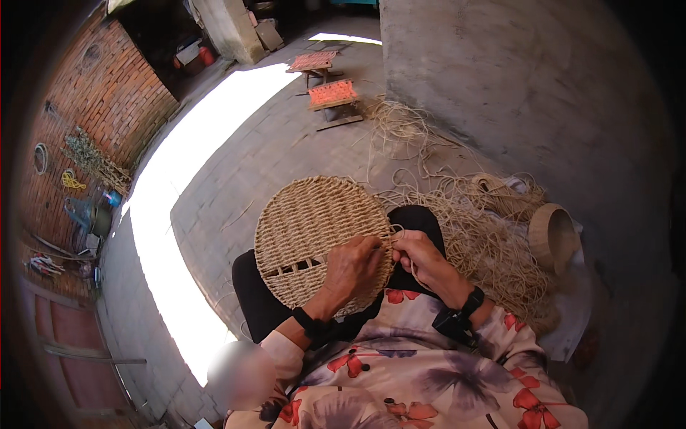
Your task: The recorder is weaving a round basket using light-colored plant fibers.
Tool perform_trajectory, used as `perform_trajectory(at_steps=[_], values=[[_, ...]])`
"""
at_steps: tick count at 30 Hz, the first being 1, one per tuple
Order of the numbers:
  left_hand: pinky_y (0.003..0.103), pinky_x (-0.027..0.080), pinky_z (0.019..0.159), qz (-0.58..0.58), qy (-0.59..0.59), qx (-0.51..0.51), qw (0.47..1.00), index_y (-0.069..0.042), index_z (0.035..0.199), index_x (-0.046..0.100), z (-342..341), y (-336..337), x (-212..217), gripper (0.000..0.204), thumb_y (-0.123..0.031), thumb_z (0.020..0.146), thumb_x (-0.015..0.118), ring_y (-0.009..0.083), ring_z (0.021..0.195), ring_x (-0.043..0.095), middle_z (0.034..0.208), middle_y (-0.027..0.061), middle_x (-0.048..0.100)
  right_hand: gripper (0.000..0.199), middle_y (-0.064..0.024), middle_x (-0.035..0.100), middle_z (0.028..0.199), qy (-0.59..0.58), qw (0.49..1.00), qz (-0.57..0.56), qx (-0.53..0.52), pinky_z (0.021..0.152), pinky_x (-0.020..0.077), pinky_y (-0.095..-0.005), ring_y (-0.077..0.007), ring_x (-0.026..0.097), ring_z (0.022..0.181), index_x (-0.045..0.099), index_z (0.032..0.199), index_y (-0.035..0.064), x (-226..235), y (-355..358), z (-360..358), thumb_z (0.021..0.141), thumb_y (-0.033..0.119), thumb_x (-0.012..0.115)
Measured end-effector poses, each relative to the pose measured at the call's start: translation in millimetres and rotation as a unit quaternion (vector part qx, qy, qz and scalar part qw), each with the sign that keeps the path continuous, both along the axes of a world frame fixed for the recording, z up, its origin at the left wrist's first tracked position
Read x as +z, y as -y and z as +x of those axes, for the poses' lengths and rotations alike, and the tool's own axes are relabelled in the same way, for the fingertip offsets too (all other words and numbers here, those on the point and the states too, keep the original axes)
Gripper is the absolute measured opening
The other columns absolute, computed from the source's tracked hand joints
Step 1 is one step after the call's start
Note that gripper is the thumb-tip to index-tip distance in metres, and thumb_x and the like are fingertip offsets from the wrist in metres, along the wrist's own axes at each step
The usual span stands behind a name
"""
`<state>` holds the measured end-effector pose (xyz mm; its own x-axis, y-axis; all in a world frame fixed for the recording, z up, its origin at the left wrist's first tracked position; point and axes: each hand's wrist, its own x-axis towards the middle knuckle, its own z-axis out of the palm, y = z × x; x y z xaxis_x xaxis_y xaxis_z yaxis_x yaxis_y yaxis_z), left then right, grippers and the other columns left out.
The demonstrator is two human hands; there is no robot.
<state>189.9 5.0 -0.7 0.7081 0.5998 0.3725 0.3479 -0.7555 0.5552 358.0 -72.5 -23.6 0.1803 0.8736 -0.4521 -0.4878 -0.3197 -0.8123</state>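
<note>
A round woven mat (314, 214) of tan twisted cord lies tilted across my lap. A slit-like gap runs through its weave in the lower part, with short upright strands crossing it. My left hand (350, 268) rests over the mat's right side, fingers bent and closed at the rim; its fingertips are partly hidden. Just beyond the rim, my right hand (423, 256) pinches a strand of cord (416, 275), which loops down below the fingers. Both hands are close together at the edge.
A large tangle of loose cord (486, 250) spreads over the floor to my right, with a round woven basket (552, 237) on its side. Two low stools with red seats (333, 93) stand ahead. A grey wall (529, 86) rises at right, a brick wall (107, 79) at left.
</note>
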Motion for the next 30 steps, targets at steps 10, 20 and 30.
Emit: perform_trajectory(at_steps=[10,20,30], values=[[0.035,0.05,0.058,-0.138,0.094,0.027,0.986,-0.001,0.09,0.068,0.1,-14.5,27.1,0.011,-0.011,0.087,0.066,0.0258,0.061,0.066,0.073,0.0141,0.067,0.023,-0.0043,0.066,0.095,0.498,0.855,0.133,-0.047,0.075,0.0539,-0.0275,-0.0147,0.066,0.086,0.063,0.113,0.0003,46.6,2.0,31.6,0.093,0.012,0.06],[0.03,0.047,0.054,-0.232,0.08,-0.049,0.968,-0.005,0.096,0.069,10.4,-9.3,69.4,0.013,-0.014,0.087,0.07,0.0151,0.059,0.062,0.07,0.0077,0.067,0.017,-0.003,0.068,0.085,0.093,0.963,0.254,0.015,0.067,0.0535,-0.0218,-0.0077,0.064,0.074,0.064,0.109,-0.0002,96.6,13.8,14.0,0.099,0.012,0.061],[0.04,0.053,0.062,-0.058,0.051,-0.047,0.996,-0.004,0.1,0.067,17.6,-9.9,3.5,0.017,-0.003,0.087,0.057,0.0337,0.069,0.069,0.082,0.0169,0.069,0.012,-0.0027,0.065,0.069,0.402,0.906,0.122,0.046,0.05,0.0462,-0.0251,-0.0049,0.056,0.059,0.07,0.091,0.001,45.2,41.7,42.2,0.089,0.013,0.067]])
